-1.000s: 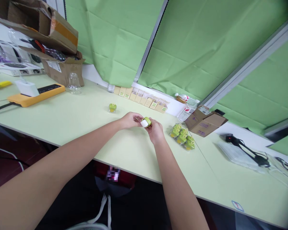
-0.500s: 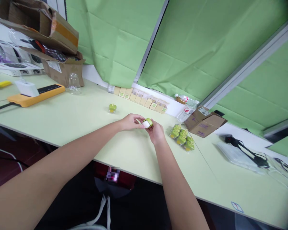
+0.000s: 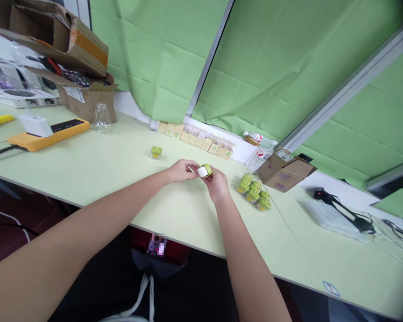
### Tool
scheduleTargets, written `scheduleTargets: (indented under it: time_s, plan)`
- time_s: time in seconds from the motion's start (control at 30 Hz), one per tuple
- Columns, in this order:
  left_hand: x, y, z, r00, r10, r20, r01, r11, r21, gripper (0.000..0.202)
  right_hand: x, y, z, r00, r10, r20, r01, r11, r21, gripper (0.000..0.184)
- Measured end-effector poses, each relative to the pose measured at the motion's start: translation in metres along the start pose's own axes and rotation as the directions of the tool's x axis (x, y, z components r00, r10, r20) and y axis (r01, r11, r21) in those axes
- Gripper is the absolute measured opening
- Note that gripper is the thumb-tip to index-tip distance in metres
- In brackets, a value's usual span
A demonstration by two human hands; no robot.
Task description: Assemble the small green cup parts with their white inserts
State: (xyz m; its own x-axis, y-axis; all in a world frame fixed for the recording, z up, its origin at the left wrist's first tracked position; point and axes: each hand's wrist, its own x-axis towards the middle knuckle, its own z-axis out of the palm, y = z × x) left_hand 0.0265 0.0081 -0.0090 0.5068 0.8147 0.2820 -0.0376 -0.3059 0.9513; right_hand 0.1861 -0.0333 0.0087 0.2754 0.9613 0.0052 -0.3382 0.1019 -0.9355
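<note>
The small white and green piece (image 3: 204,170) is rounded, with a white face turned towards the camera and a lime-green band behind and around it. It is held just above the pale green surface (image 3: 97,165), near the middle of the view. The left hand (image 3: 180,171) pinches it from its left side and the right hand (image 3: 218,183) from its right and from below. The fingers of both hands are closed narrowly on it, so that the fingertips almost meet around the piece.

To the left, set apart on the surface, stands a single green item (image 3: 156,152) of like colour. To the right of the hands lies a heap of green items (image 3: 254,192) in clear wrapping, and beyond it an open cardboard box (image 3: 285,169). A row of small cartons (image 3: 196,137) lines the back edge below the green curtain (image 3: 161,58). Far left lies a yellow power strip (image 3: 53,132) with a glass jar (image 3: 101,118) near it.
</note>
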Motion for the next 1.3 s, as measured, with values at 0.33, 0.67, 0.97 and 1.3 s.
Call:
scheduleTargets:
  time_s: [0.33,0.67,0.97,1.3]
  plan:
    - [0.007,-0.015,-0.008,0.97,0.057,-0.237,0.005,0.967,0.253,0.03,0.038,0.004,-0.026,0.907,-0.24,-0.347,0.218,0.971,-0.101,0.019]
    - [-0.001,-0.019,-0.002,0.997,-0.019,-0.079,0.042,0.949,0.312,0.069,0.041,0.018,-0.023,0.994,-0.064,-0.083,0.065,0.998,0.014,0.025]
    - [-0.003,-0.015,-0.002,0.997,0.066,-0.049,-0.033,0.866,0.499,0.076,0.025,0.017,-0.012,0.999,-0.038,0.021,0.039,0.998,-0.041,0.025]
    - [-0.006,-0.008,-0.001,0.994,0.09,0.065,-0.111,0.765,0.635,0.052,0.018,0.018,-0.005,0.967,-0.246,0.07,0.256,0.922,-0.291,0.031]
